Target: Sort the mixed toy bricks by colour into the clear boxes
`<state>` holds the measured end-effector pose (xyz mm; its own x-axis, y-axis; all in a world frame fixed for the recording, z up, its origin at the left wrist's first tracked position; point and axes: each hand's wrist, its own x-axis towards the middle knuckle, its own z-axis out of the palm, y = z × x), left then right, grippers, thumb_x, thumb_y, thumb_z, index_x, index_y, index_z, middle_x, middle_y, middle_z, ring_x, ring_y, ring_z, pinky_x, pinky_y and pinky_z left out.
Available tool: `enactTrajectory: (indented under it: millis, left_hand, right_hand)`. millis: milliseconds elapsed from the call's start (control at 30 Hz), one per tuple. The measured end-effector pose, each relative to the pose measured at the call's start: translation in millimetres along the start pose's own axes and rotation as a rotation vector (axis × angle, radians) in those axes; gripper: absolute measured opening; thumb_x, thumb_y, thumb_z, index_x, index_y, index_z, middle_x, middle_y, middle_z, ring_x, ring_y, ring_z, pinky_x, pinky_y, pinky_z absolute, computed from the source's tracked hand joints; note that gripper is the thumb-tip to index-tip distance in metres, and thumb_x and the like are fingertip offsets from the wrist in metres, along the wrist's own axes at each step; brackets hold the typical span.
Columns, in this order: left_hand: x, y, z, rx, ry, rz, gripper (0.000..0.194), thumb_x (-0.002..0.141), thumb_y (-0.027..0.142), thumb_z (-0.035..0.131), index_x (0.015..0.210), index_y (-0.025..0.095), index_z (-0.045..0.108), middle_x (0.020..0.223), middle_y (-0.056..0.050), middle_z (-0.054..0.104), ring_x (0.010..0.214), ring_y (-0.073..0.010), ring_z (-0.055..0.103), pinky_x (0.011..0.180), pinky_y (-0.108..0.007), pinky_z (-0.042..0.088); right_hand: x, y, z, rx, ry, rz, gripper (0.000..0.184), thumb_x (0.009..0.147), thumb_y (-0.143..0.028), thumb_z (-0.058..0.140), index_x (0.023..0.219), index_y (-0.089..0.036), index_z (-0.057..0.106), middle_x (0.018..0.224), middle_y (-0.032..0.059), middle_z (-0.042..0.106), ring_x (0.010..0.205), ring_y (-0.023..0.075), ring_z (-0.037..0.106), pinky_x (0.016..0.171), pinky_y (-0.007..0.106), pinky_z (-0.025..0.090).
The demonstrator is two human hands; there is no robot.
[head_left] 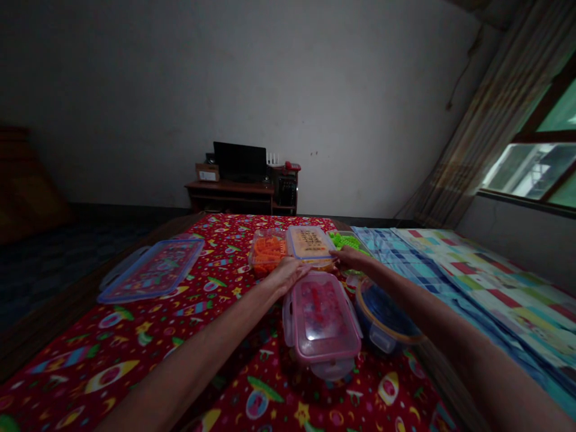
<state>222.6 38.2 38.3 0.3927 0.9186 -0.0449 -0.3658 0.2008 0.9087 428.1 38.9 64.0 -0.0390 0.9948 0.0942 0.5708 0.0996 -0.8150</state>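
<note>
A rectangular food container with a clear, blue-rimmed lid [310, 242] stands on the red patterned cloth, its contents orange-brown through the lid. At its near left corner, my left hand [290, 273] grips the edge, fingers stretched along the near side. My right hand [351, 258] holds the near right corner with curled fingers. Left of it sits a clear container of orange pieces [269, 249]; to the right, partly behind my right hand, is one with bright green pieces [345, 241]. Nearer me is a container with a closed pinkish lid [326, 318], red contents showing through.
A round blue container [382, 312] with clips lies partly under my right forearm. On the left rests a loose clear lid with a blue rim [153, 273]. Checked bedding [450, 276] adjoins on the right. A desk [229, 188] with a monitor [240, 161] stands by the wall.
</note>
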Motion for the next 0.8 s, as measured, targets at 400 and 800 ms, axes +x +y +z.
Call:
enactTrajectory:
  millis: [400,800]
  left_hand:
    - [-21,35,-6.3,0.409,0.105,0.155,0.026,0.069,0.006,0.060,0.093,0.014,0.067,0.092,-0.009,0.070,0.078,-0.0203,0.069,0.077,-0.034,0.057]
    - [19,21,-22.5,1.293,-0.110,0.426,0.021,0.069,0.009,0.061,0.088,0.013,0.067,0.111,-0.020,0.065,0.117,-0.0336,0.053,0.108,-0.044,0.027]
  right_hand:
    - [14,-21,-1,-0.888,0.040,0.027,0.036,0.089,-0.022,0.040,0.109,-0.005,0.064,0.102,0.0211,0.067,0.096,0.0254,0.063,0.080,0.031,0.046]
    - [31,-3,12,-1.047,-0.253,-0.218,0.043,0.094,-0.022,0.037,0.132,-0.008,0.048,0.129,0.0192,0.056,0.115,0.0220,0.055,0.095,0.030,0.041]
